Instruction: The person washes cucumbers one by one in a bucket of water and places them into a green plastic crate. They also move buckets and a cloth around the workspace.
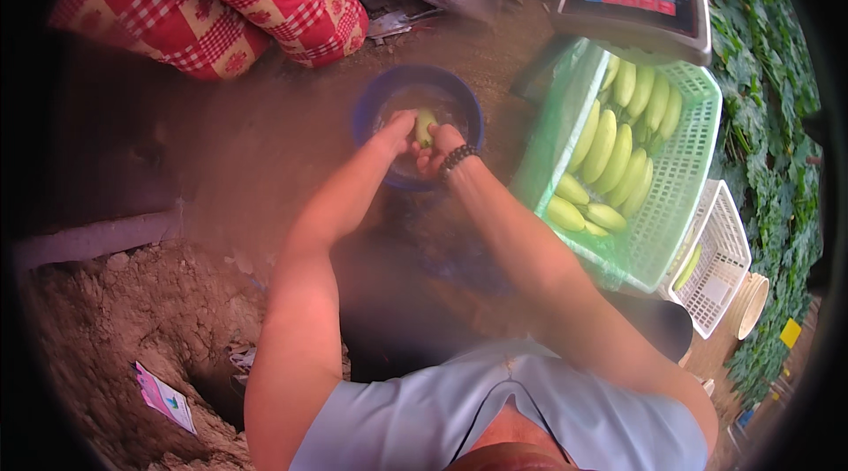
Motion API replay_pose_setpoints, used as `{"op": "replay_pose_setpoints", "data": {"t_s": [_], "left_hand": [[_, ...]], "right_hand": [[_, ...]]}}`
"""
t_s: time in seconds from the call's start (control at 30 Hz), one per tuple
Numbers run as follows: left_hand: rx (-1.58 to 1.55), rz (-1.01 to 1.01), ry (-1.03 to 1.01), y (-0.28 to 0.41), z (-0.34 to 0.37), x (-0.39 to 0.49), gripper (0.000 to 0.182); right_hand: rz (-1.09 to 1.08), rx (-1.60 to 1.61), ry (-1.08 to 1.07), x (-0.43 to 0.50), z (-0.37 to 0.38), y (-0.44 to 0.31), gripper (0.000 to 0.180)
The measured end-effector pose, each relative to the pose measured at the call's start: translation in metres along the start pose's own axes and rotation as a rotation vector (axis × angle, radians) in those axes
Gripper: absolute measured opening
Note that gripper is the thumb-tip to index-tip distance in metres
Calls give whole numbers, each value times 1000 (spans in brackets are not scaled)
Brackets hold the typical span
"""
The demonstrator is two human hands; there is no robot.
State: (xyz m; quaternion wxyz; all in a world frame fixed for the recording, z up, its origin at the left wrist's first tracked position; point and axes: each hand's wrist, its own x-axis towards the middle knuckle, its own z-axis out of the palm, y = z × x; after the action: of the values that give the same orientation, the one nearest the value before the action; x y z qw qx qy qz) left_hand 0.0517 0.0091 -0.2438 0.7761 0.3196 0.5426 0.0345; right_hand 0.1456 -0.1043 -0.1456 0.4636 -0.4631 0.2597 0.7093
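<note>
A pale green summer squash [424,127] is between my two hands over a round blue basin [472,107]. My left hand [400,130] grips it from the left side. On the other side, my right hand [442,145], with a dark beaded bracelet at the wrist, has its fingers around the lower end. The basin seems to hold water, though haze blurs its inside. To the right, a crate [689,140] lined with thin green plastic film holds several rows of similar pale green squash [616,160].
A digital scale [629,1] stands at the crate's far end. Nearer me are a white basket [719,266] with one squash and a pale bucket [750,305]. Leafy plants [768,107] line the right. Red patterned cloth bundles [265,1] lie far left; a pink packet [165,398] rests on soil.
</note>
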Motion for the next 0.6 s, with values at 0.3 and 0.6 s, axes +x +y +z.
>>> {"op": "replay_pose_setpoints", "data": {"t_s": [0.3, 0.6], "left_hand": [[-74, -54, 73, -26, -6, 38, 17], [-126, -45, -54, 2, 4, 9, 27]], "right_hand": [[15, 75, 119, 84, -19, 0, 28], [-10, 221, -65, 36, -15, -9, 31]]}}
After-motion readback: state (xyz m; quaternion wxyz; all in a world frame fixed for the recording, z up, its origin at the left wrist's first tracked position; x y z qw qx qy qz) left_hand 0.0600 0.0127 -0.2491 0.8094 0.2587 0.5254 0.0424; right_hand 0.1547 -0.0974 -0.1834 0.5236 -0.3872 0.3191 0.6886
